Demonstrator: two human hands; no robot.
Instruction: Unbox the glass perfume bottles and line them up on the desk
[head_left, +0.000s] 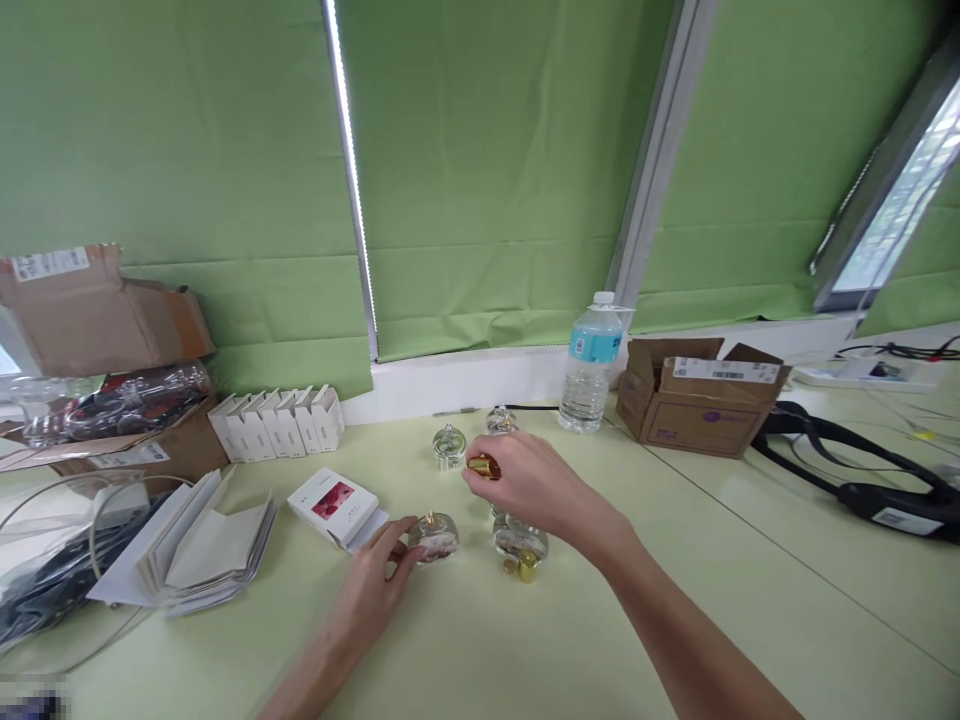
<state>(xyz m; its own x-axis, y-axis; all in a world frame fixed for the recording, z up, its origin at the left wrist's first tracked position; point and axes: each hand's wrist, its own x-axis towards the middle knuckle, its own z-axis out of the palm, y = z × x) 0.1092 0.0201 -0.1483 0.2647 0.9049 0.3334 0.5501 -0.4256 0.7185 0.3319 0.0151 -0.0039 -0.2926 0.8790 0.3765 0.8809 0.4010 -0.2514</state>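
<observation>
My left hand [386, 568] grips a clear round glass perfume bottle [435, 538] by its left side, on the table. The bottle's narrow nozzle points up, uncapped. Over the table, to the upper right of it, my right hand [517, 475] pinches a shiny gold cap [484, 466]. Another glass bottle [520, 538] sits beneath my right wrist, partly hidden. In front of it stand a second gold cap [528, 566] and a small gold-brown piece [509, 566]. Two more bottles are farther back, one glass bottle [450, 447] at left and one [501, 419] behind my right hand.
Left of the bottles lies a white box with a red picture [334, 507]. Small white boxes [277, 424] stand in a row behind it, near folded white cartons [202, 550]. A water bottle [591, 365] and an open cardboard box [694, 400] stand at back right, beside a black headset [870, 480].
</observation>
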